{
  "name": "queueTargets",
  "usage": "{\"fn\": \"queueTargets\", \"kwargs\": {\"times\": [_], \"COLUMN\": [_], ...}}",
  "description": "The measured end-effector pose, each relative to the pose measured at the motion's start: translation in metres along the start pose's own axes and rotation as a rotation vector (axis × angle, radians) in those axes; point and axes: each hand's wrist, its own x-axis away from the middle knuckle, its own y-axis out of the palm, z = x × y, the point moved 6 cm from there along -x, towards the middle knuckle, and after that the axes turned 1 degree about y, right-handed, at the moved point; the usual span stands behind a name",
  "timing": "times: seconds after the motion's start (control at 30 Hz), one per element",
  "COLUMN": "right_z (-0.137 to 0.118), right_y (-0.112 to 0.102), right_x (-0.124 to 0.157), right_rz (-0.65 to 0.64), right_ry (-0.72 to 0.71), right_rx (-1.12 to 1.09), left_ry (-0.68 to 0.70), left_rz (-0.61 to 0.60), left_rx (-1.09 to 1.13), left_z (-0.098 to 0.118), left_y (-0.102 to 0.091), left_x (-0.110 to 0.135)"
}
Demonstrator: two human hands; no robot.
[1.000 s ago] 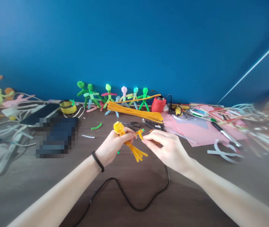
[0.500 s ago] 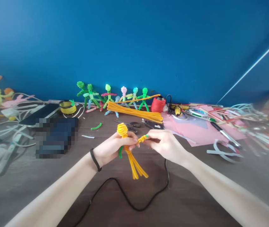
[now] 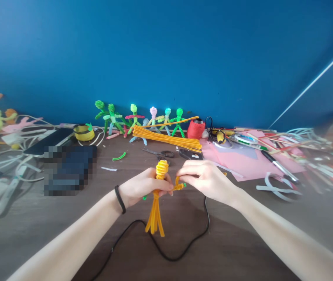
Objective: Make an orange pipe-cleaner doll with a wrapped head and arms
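Swung upright since a second ago: yellow pipe-cleaner figure (image 3: pixel 155 210), legs earlier splayed toward lower right, now hanging straight down at frame centre. Coiled head has shifted right and sits above the knuckles. Both hands a little lower and closer together.

Left hand (image 3: pixel 144 188): closed around the figure's waist, fingers curled over the front, thumb side up. Black band (image 3: pixel 120 199) on the wrist.

Right hand (image 3: pixel 205 178): fingertips pinched narrow on the figure's wrapped arm (image 3: pixel 179 185), which sticks out to the right with a green tip showing. Hands nearly touching at the pinch.

Figure held clear above the brown table (image 3: pixel 242 242), centre of frame. Black cable (image 3: pixel 166 255) loops on the table beneath it.

Behind, upper centre: bundle of orange pipe cleaners (image 3: pixel 166 138) lying flat; row of finished pipe-cleaner figures (image 3: pixel 134 117) standing against the blue wall (image 3: pixel 166 50); red yarn spool (image 3: pixel 196 129) to their right. Scissors (image 3: pixel 160 153) and a black glue gun (image 3: pixel 191 155) just beyond the hands. Pink paper (image 3: pixel 244 162) at right. Green scrap (image 3: pixel 119 157) left of centre.
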Motion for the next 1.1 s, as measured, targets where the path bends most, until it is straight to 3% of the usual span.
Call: {"fn": "queueTargets", "kwargs": {"times": [0.23, 0.63, 0.77, 0.93, 1.1], "right_z": [-0.006, -0.015, -0.013, 0.003, 0.007], "right_y": [0.0, 0.002, 0.001, 0.008, 0.009], "right_x": [0.007, 0.011, 0.01, 0.01, 0.008], "right_rz": [0.049, 0.223, 0.268, 0.166, 0.14], "right_ry": [-0.115, -0.057, 0.009, 0.277, 0.32], "right_rx": [0.17, 0.266, 0.093, -0.366, -0.444], "left_ry": [0.016, 0.086, 0.142, 0.171, 0.174], "left_rz": [0.117, 0.395, 0.445, 0.429, 0.363], "left_rx": [-0.102, 0.068, 0.171, 0.322, 0.417], "left_z": [0.006, 0.005, 0.008, 0.007, 0.005], "left_y": [-0.002, -0.009, -0.011, -0.014, -0.012], "left_x": [0.0, 0.002, 0.004, 0.002, 0.001]}}
